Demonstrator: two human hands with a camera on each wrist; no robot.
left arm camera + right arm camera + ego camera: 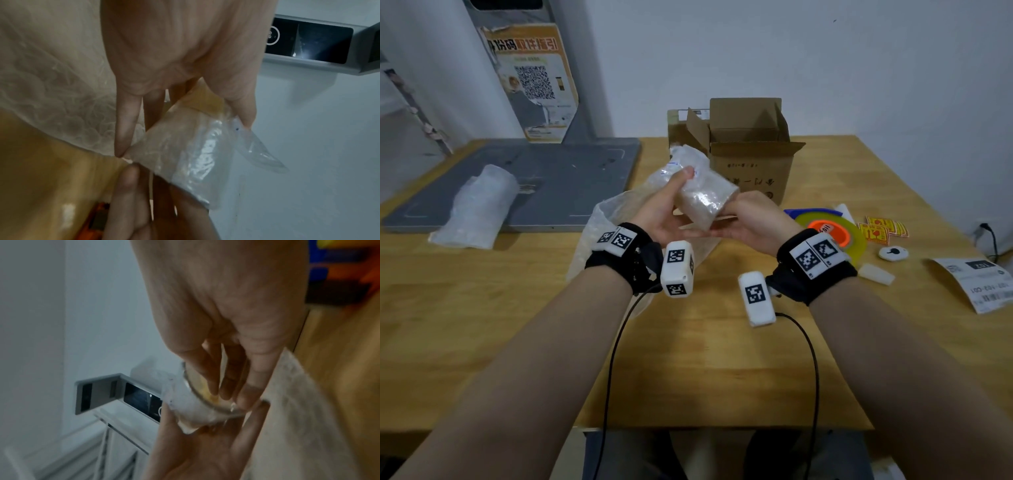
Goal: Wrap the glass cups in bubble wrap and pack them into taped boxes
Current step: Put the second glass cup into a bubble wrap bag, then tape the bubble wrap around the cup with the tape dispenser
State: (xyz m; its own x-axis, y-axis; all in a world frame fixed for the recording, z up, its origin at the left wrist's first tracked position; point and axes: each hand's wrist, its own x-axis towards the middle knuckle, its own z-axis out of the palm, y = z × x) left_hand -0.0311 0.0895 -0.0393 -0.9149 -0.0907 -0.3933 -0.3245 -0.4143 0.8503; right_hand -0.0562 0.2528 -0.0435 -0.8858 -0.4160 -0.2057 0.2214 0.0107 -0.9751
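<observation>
I hold a glass cup wrapped in bubble wrap [703, 197] tilted above the table's middle, just in front of the open cardboard box [751, 161]. My left hand [678, 202] grips its far end, thumb on top. In the left wrist view its fingers [125, 128] and thumb pinch the wrapped cup [185, 155]. My right hand [736, 214] holds the near end. In the right wrist view its fingers [211, 379] reach into the cup's open mouth [207, 407], the thumb against the rim.
A loose bubble wrap sheet [609, 236] lies under my hands. A second wrapped bundle [479, 205] rests on a grey board [571, 178] at left. At right are a tape roll [828, 233], red-and-yellow stickers [883, 229] and a paper label [983, 284].
</observation>
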